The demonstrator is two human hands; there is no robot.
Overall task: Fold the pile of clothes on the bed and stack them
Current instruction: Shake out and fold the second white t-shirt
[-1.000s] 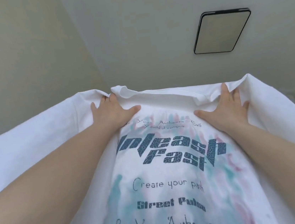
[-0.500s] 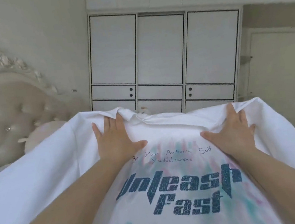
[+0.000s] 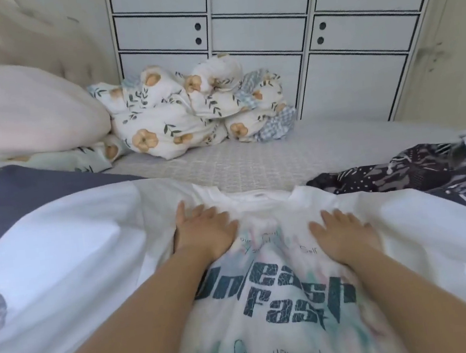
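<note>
the white printed t-shirt (image 3: 285, 302) fills the lower centre of the frame, spread across the bed (image 3: 253, 159). left hand (image 3: 203, 232) and right hand (image 3: 343, 234) press flat, fingers straight, near its collar, likely flattening it for folding.

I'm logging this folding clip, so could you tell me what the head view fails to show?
- White T-shirt: hem cut off by the bottom edge; its small print near the collar is blurred.
- Left hand and right hand: palms hidden underneath.
- Dark patterned garment: cut by the right edge.
</note>
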